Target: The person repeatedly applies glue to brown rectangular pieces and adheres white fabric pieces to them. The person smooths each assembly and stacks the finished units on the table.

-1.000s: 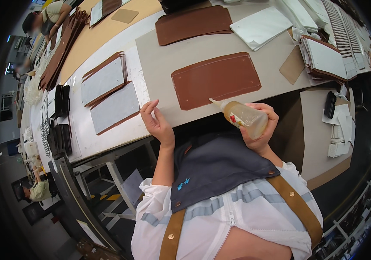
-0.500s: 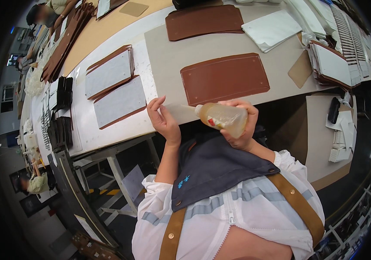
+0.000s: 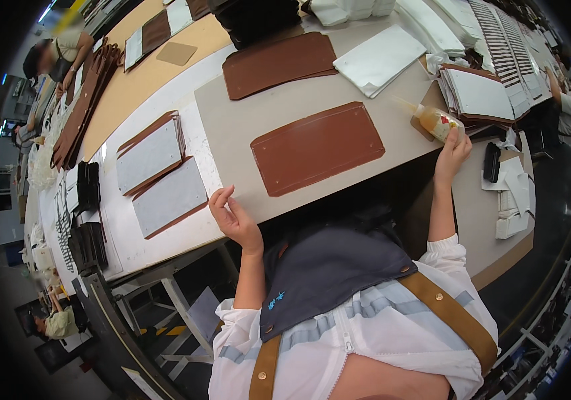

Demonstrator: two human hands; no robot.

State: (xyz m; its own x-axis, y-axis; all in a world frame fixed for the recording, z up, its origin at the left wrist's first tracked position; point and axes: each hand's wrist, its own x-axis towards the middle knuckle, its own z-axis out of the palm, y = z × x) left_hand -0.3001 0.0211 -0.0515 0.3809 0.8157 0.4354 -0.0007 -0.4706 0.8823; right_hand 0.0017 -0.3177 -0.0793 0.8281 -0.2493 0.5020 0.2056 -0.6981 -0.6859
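My right hand (image 3: 454, 155) grips the base of a squeeze bottle (image 3: 440, 123) of yellowish liquid. The bottle lies tilted over a tan board at the right side of the table, its pale nozzle pointing left and away from me. My left hand (image 3: 235, 215) rests near the table's front edge, fingers loosely bent and apart, with nothing in it. Between the hands a brown leather panel (image 3: 319, 148) with trimmed corners lies flat on the grey board (image 3: 225, 143). Left of it are grey-backed brown panels (image 3: 171, 197), with a further stack (image 3: 152, 153) behind them.
More brown panels (image 3: 279, 65) lie behind, beside white sheets (image 3: 380, 60). At the right sits a stack of white-and-brown pieces (image 3: 477, 92). A lower side surface (image 3: 492, 233) holds a black case (image 3: 492, 162) and white papers. Other people (image 3: 65, 50) work around the table.
My right hand has carried the bottle from in front of me to the right side of the table. The view has shifted; my left hand stays near the front edge.
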